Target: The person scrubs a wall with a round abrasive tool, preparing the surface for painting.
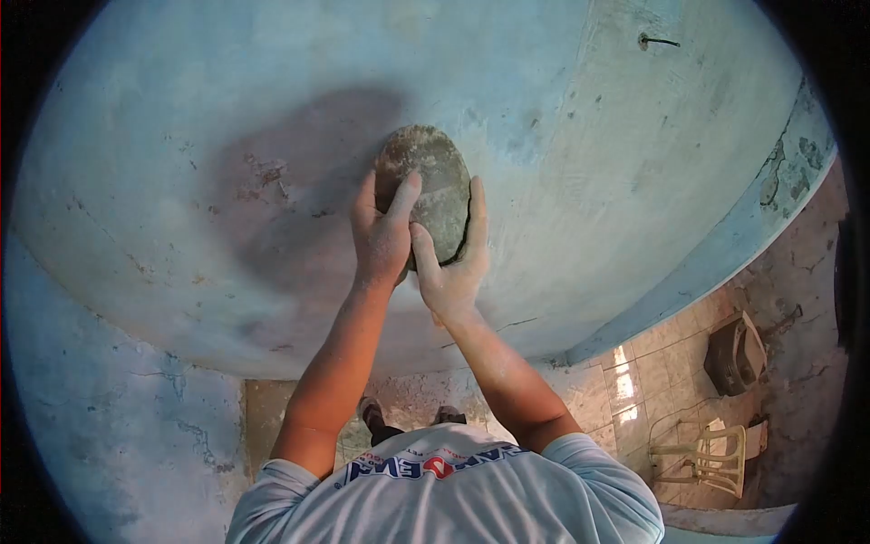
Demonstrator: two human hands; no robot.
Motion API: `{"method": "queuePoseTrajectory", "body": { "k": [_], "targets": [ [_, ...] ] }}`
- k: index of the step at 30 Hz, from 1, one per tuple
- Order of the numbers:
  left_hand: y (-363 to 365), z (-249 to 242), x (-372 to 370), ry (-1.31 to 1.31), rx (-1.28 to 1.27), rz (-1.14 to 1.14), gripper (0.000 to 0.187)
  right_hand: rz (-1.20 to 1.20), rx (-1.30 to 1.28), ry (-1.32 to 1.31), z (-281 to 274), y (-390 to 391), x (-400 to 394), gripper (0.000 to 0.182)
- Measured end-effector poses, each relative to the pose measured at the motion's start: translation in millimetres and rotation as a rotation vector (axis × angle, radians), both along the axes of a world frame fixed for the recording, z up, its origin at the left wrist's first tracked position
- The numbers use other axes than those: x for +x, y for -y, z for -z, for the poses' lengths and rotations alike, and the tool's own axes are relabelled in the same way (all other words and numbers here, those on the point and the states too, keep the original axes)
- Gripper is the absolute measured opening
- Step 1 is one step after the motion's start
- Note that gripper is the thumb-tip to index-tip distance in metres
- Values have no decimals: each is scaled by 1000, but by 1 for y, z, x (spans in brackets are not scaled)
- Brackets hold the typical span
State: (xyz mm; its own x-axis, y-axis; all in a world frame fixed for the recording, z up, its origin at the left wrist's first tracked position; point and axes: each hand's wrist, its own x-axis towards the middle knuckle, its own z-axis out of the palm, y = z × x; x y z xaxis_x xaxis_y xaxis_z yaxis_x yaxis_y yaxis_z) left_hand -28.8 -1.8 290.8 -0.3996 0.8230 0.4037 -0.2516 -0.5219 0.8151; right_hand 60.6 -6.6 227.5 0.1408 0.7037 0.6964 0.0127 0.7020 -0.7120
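Observation:
Both my arms reach up toward the blue wall (507,82). Between my hands is a flat, oval, stone-like piece (424,150), grey-brown with a worn, dusty surface. My left hand (383,227) grips its left edge, the thumb lying over the front face. Around the lower right edge my right hand (458,263) is wrapped, fingers along the side and thumb on the face. White dust coats both hands. The piece is close to the wall; whether it touches is hidden behind it.
Patches of worn paint and cracks mark the wall. A short wire (662,42) sticks out at the upper right. Below right, a plastic chair (720,458) and a dark boxy object (736,354) stand on the tiled floor (648,372).

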Motion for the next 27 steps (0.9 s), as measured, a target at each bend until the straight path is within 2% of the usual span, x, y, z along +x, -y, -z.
{"method": "queuePoseTrajectory", "body": {
  "k": [1, 5, 8, 11, 13, 15, 17, 19, 21, 24, 27],
  "targets": [
    [1, 16, -7, -160, -41, -62, 30, -4, -6, 16, 4, 1, 2, 85],
    [33, 111, 13, -210, -159, -165, 31, -63, -213, 46, 94, 46, 24, 83],
    [31, 121, 14, -164, -242, -169, 30, -107, -312, 14, 91, 46, 25, 83],
    [3, 46, -5, -184, -78, -84, 28, 58, -25, 60, 26, 9, 3, 83],
    [-3, -13, -6, -136, -14, -66, 28, 18, 2, -12, -28, 0, -4, 83],
    [-6, -25, -9, -158, -5, -60, 28, 25, 31, -11, -44, -3, -5, 84],
    [4, -23, -3, -175, -39, -86, 27, 25, 30, 11, -37, 4, 1, 85],
    [16, 25, -2, -284, -46, -117, 29, 32, -12, 40, 10, 20, 10, 81],
    [33, 71, 12, -294, -113, -186, 31, -84, -140, -35, 55, 42, 21, 81],
    [30, 103, 13, -207, -254, -119, 33, -110, -280, -18, 73, 46, 26, 81],
    [4, 47, 1, -186, -65, -114, 30, 7, -74, 53, 17, 16, 12, 82]
  ]
}}
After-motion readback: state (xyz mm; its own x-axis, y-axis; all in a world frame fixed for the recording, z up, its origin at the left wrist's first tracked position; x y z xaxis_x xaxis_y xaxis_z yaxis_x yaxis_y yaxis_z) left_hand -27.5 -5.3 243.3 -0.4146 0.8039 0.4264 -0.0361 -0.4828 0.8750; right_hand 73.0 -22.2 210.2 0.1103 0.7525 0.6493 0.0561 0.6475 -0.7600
